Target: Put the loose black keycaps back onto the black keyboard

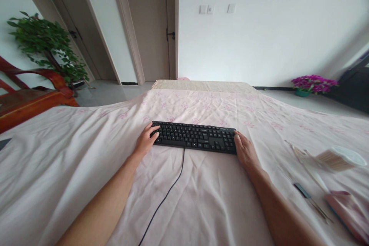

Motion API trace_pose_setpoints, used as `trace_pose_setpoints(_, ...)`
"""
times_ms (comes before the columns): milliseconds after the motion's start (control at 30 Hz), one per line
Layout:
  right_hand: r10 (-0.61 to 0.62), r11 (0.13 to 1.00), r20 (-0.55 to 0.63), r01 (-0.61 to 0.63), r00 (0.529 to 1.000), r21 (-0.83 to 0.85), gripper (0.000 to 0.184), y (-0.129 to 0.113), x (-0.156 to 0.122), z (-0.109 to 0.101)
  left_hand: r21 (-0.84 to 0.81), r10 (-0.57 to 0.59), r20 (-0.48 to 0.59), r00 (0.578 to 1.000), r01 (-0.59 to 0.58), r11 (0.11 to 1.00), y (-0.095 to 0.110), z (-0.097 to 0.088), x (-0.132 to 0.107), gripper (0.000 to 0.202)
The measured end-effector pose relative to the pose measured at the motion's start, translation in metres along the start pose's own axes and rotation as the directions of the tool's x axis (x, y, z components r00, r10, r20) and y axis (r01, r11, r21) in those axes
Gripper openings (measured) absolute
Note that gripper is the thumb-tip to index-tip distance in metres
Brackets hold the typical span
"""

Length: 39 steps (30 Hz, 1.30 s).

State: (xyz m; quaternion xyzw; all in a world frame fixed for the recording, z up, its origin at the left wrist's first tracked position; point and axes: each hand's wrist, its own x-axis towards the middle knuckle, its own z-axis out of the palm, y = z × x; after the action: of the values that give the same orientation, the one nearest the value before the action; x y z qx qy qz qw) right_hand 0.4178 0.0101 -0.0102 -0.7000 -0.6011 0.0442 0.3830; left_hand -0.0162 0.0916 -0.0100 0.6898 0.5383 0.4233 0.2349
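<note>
A black keyboard (196, 137) lies flat on a pink flowered cloth (86, 153) that covers the table. Its black cable (168, 194) runs from the near edge toward me. My left hand (146, 140) grips the keyboard's left end, thumb on the keys and fingers curled round the edge. My right hand (244, 149) is closed round the right end in the same way. Both forearms reach forward over the cloth.
At the right lie a tipped container of cotton swabs (337, 158), thin tools (309, 196) and a pink case (347, 211). A red wooden chair (31, 96) and a green plant (49, 46) stand at the left. Purple flowers (313, 83) sit on the floor at the right.
</note>
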Motion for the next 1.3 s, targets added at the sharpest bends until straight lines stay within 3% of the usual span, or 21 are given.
trace_pose_setpoints(1300,0.027,0.998,0.004,-0.027,1.0,-0.048,0.055,-0.001,-0.0001,0.0015,0.128,0.027,0.009,1.0,-0.028,0.991,-0.0031,0.0012,0.0003,0.035)
